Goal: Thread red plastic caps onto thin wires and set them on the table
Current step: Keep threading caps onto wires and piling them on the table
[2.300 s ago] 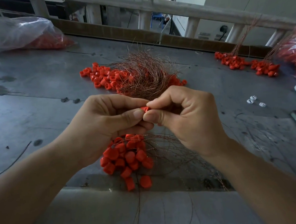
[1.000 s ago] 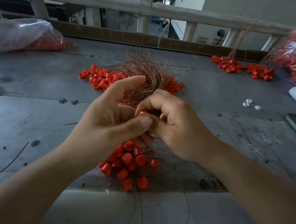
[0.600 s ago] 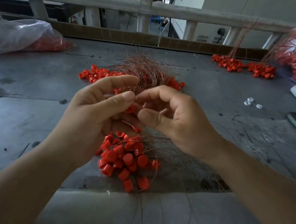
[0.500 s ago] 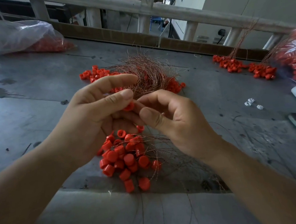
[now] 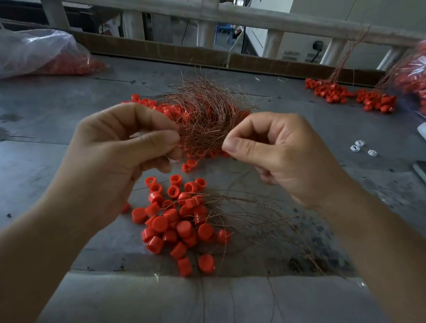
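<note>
Pinching thumb against forefinger, the left hand is raised over the bench at the left edge of the wires. These wires are a copper tangle that lies on loose red pieces. The right hand pinches in the same way at the right edge of the tangle, its other fingers curled. Each hand seems to grip thin wires there. Below the hands, red caps lie together on the bench, and thin strands run from them to the right. Far right lies a second heap, and far left a plastic bag.
</note>
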Demonstrator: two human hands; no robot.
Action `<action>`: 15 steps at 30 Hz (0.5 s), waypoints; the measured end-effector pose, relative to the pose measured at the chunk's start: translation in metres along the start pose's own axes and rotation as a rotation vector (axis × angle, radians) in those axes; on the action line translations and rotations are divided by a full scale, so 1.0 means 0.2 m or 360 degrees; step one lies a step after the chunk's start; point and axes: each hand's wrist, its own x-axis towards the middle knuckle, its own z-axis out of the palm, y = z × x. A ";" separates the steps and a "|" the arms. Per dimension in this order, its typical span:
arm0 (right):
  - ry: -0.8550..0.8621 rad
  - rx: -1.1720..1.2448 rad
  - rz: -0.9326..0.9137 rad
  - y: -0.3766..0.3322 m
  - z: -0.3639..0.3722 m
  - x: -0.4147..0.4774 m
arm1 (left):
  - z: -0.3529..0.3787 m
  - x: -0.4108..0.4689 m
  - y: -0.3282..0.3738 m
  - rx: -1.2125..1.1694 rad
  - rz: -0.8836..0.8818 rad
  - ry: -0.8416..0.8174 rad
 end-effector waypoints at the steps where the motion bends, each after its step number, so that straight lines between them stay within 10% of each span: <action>1: 0.0002 -0.0084 0.0006 0.00 -0.01 0.00 | 0.00 0.00 0.00 0.0080 -0.0028 -0.0003; 15: -0.0438 -0.0955 0.0376 0.08 -0.09 0.04 | -0.05 0.01 -0.09 0.1355 -0.0209 -0.0267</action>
